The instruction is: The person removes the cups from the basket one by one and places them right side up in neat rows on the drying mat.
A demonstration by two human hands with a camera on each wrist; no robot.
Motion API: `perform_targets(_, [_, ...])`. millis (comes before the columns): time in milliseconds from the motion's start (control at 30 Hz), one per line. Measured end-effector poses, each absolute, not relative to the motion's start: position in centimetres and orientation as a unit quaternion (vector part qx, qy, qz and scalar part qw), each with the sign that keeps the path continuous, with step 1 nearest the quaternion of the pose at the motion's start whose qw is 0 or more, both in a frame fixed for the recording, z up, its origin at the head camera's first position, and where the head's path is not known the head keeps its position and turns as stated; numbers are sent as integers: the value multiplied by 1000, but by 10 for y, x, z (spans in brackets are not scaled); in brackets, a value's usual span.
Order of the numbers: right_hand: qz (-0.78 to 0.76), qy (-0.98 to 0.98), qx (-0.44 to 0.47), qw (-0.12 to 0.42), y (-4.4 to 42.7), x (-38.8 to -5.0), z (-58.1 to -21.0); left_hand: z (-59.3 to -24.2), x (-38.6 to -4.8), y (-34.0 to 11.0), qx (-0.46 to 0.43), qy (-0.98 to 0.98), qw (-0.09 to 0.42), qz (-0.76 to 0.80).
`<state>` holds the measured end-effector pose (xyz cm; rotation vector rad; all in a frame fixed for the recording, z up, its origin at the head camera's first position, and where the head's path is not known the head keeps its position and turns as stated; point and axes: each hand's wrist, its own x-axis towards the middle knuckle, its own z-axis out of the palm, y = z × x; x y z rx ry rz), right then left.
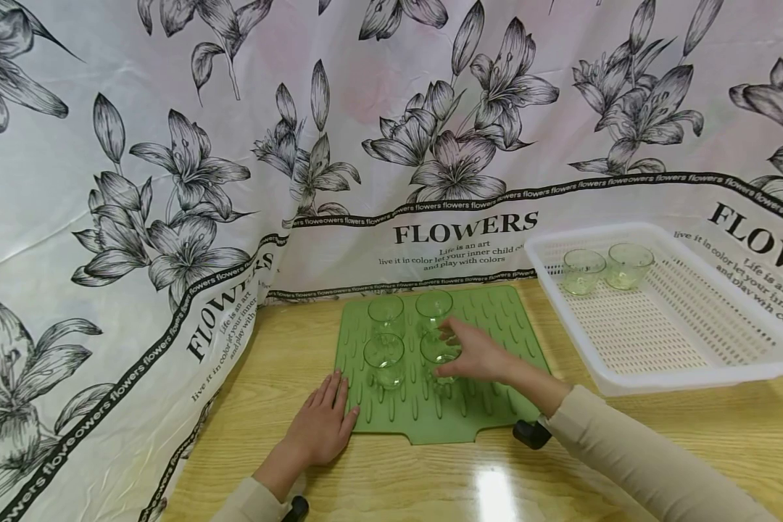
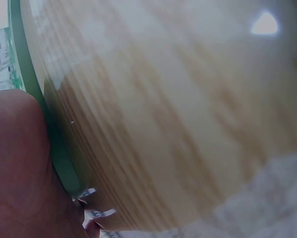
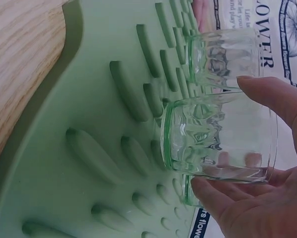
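Note:
Several clear, green-tinted glass cups stand upright on a ridged green mat (image 1: 496,391). My right hand (image 1: 476,353) holds the front right cup (image 3: 218,134) by its sides, thumb on one side and fingers on the other. The cup's base is at the mat's ridges; whether it rests fully on them is hard to tell. To its left stands the front left cup (image 1: 385,359), with the back left cup (image 1: 386,312) and back right cup (image 1: 433,308) behind. My left hand (image 1: 320,420) lies flat, fingers straight, at the mat's left edge, holding nothing.
A white plastic basket (image 1: 600,362) stands on the right of the wooden table (image 1: 274,341), with two more glass cups (image 1: 629,268) at its far end. A flower-printed cloth (image 1: 339,254) hangs behind and along the left side.

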<state>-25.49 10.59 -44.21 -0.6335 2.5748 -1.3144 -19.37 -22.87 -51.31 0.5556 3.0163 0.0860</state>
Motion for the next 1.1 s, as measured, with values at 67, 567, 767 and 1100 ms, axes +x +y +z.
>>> perform_targets(67, [-443,866,-213,94,106,-255,-442,-510,-192,-227,183,982,37,36])
perform_targets(567, [-427,873,-216,94,106,-254,-438,-519,-197,-231,178,983,41,28])
perform_targets(767, [-387,891,-230,65,111,-249,-430,-520,-197,-231,177,983,41,28])
perform_targets(1100, [-339,912,-226,45,127,-234,-415,-516,-195,-229,173,983,48,32])
